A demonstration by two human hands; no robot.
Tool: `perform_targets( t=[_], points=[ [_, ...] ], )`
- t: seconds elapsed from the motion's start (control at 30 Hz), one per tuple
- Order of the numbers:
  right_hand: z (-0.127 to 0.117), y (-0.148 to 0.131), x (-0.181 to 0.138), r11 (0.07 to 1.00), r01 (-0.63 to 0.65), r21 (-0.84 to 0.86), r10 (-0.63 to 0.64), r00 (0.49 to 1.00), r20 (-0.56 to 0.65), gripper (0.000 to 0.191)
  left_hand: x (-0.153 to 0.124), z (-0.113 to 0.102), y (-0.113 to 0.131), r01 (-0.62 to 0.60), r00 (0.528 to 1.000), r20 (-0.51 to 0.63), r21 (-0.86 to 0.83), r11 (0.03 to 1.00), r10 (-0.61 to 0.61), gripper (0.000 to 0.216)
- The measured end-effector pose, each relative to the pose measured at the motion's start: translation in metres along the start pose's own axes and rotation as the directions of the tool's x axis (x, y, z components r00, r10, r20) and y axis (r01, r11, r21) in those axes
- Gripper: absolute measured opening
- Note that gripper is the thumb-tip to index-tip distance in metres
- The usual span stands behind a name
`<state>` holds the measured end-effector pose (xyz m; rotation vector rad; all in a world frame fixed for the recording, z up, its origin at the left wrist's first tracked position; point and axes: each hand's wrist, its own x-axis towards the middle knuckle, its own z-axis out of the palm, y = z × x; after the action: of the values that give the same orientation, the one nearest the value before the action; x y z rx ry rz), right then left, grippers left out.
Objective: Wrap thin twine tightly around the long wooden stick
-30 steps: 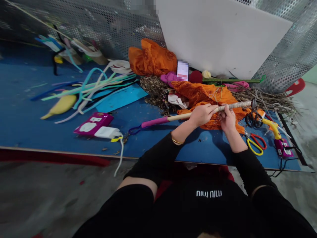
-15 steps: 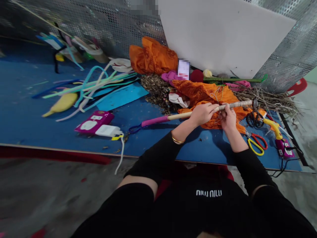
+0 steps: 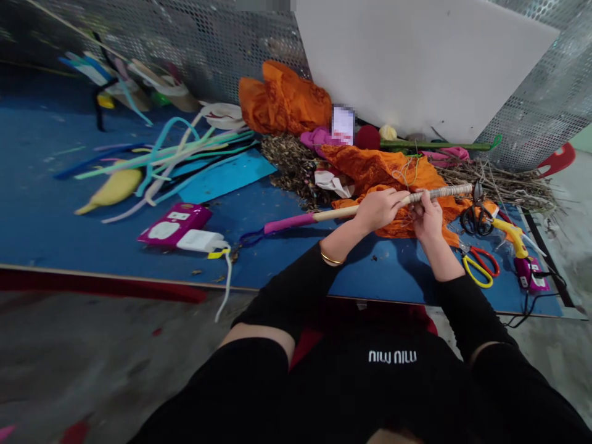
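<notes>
Left hand: here it is, the left hand (image 3: 380,209), fingers curled round the stick (image 3: 337,213) near its middle, a gold bangle (image 3: 332,260) at the wrist.
Right hand: just beside it, the right hand (image 3: 428,219), thumb and fingers pinched on the stick where the pale wrapping (image 3: 451,191) begins.
Stick: aslant above the blue table (image 3: 287,262), pink sleeve (image 3: 289,223) and dark blue loop (image 3: 252,237) off to the left, wrapped end up to the right.
Behind the hands: orange cloth (image 3: 388,169), bunched up, with twigs (image 3: 518,182) spreading to its right and dried leaves (image 3: 289,163) to its left.
Right side: red-and-yellow scissors (image 3: 481,268) lying near the right wrist, a yellow glue gun (image 3: 511,234) beyond them.
Left side: a purple packet (image 3: 173,223), white charger (image 3: 198,240) up against it, well apart from both hands.
</notes>
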<state>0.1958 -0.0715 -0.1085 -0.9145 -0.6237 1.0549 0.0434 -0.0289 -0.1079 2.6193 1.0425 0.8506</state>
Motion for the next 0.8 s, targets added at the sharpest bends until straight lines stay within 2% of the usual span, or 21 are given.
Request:
perform_targets(
  t=[0.4,0.8],
  points=[
    [0.006,-0.003,-0.006,0.997,0.073,-0.024,-0.073,0.997,0.009,0.031,-0.002,-0.006,0.001,-0.002,1.000,0.007,-0.060,0.998,0.003,0.043],
    [0.000,-0.006,-0.007,0.996,0.085,-0.030,-0.083,0.995,0.059,0.040,-0.002,-0.011,0.012,0.029,0.999,0.019,-0.022,0.999,-0.029,0.042]
  ],
)
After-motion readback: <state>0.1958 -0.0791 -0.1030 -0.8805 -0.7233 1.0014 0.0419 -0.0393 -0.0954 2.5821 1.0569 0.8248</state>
